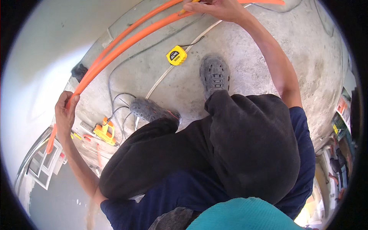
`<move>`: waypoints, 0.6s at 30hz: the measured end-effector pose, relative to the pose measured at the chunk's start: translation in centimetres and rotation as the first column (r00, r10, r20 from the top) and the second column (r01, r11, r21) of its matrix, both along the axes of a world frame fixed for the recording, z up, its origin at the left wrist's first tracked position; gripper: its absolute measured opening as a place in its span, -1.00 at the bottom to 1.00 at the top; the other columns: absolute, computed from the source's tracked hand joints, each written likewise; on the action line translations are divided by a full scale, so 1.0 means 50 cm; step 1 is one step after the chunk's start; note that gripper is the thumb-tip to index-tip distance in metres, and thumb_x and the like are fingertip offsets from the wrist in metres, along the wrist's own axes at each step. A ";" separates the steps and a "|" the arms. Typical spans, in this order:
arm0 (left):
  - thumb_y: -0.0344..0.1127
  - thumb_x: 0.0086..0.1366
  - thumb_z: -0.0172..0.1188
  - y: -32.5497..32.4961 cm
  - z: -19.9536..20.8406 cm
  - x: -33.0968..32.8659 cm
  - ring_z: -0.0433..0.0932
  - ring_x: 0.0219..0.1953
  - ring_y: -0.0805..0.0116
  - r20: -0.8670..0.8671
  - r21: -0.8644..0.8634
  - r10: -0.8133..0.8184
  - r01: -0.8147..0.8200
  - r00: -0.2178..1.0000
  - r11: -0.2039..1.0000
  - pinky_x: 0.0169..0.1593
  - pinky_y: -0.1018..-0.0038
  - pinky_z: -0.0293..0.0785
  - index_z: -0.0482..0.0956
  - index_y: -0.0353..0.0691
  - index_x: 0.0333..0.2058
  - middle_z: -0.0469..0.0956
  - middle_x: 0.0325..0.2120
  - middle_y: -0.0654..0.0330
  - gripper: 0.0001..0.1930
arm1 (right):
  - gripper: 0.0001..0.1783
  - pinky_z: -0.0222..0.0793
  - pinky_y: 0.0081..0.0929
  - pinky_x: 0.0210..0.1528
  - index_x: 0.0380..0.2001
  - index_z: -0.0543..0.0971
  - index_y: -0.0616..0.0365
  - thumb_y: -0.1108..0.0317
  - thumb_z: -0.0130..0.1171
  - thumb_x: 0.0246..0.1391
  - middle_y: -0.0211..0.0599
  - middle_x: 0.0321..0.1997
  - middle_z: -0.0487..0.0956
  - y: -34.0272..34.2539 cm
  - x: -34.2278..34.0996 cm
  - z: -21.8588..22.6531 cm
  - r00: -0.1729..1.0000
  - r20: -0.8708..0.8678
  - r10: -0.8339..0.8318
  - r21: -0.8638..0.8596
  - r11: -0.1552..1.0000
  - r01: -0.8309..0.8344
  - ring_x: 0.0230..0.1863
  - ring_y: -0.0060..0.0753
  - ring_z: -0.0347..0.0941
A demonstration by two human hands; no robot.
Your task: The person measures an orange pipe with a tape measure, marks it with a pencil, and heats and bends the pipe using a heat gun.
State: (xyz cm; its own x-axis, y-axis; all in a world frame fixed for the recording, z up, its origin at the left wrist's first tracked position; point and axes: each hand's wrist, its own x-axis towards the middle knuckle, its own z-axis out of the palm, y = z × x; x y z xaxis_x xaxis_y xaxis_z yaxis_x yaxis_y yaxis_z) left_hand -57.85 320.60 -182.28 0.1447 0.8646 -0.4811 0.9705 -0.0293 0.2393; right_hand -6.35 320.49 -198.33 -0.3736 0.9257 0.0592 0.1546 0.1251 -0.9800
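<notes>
Nearest us bend the knees in dark trousers [249, 149]; ahead of them, to our left, the left hand [65, 111] has its fingers wrapped around the orange tube [130, 41], a short way up from the tube's lower end. Beside that forearm a yellow tool [100, 132] lies on the floor [253, 73]. From this grip we trace the tube's long axis outward: it climbs diagonally from left to right in a gentle bow, passing beyond the grey shoes [215, 73]. A second orange length [142, 20] runs along its far side; we cannot tell whether the two are one piece, or whether the left fingers take in both. Inside the bow, a yellow tape measure [176, 56] lies across a pale cable [160, 81], apart from either hand. Farthest, at the upper edge, the right hand [216, 8] pinches a yellow pencil [182, 12] between closed fingers, partly cut off from our view. Here we note the governing relation: the tube lies left of and below these fingers, and the pencil slants toward it at a shallow angle to its axis; whether the point touches, we cannot tell.
</notes>
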 end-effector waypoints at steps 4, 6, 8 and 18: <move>0.04 0.46 0.20 0.001 0.000 -0.004 0.22 -0.44 0.50 -0.077 0.027 0.044 -0.042 0.996 0.999 -0.33 0.50 0.21 0.55 -0.31 -0.30 0.32 -0.54 0.33 -0.56 | -0.74 0.55 -0.41 -0.08 -0.28 0.66 0.12 0.14 0.37 0.23 -0.32 -0.25 0.72 0.010 0.004 0.015 0.998 0.046 -0.035 -0.070 0.997 0.038 -0.21 -0.44 0.63; 0.06 0.48 0.18 0.001 -0.003 -0.006 0.22 -0.44 0.50 -0.050 0.029 0.049 -0.047 0.998 0.998 -0.33 0.50 0.21 0.56 -0.31 -0.30 0.32 -0.54 0.33 -0.55 | -0.73 0.54 -0.42 -0.07 -0.26 0.66 0.10 0.12 0.37 0.23 -0.33 -0.27 0.72 0.013 0.005 0.010 0.995 0.091 -0.035 -0.087 0.995 0.043 -0.19 -0.45 0.63; 0.08 0.49 0.15 0.003 -0.010 -0.010 0.21 -0.44 0.49 -0.016 0.027 0.055 -0.054 0.998 0.998 -0.33 0.50 0.21 0.56 -0.31 -0.31 0.31 -0.54 0.33 -0.53 | -0.72 0.54 -0.42 -0.06 -0.24 0.67 0.09 0.10 0.37 0.22 -0.35 -0.28 0.72 0.014 0.004 0.021 0.989 0.143 -0.032 -0.109 0.993 0.048 -0.17 -0.45 0.64; 0.13 0.53 0.06 0.021 -0.067 -0.057 0.11 -0.52 0.57 0.125 -0.069 0.095 -0.086 0.988 0.994 -0.43 0.53 0.07 0.49 -0.24 -0.37 0.19 -0.59 0.43 -0.50 | -0.75 0.55 -0.42 -0.06 -0.25 0.67 0.11 0.15 0.39 0.21 -0.36 -0.26 0.70 0.020 0.002 0.006 0.989 0.146 0.023 -0.114 0.993 -0.007 -0.22 -0.48 0.61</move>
State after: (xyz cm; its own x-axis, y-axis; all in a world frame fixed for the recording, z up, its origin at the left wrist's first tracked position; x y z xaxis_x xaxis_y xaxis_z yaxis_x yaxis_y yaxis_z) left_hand -60.72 321.66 -185.61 0.1310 0.8456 -0.5175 0.9298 0.0763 0.3602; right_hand -6.25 321.48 -198.04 -0.3844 0.9175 -0.1019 0.2972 0.0184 -0.9546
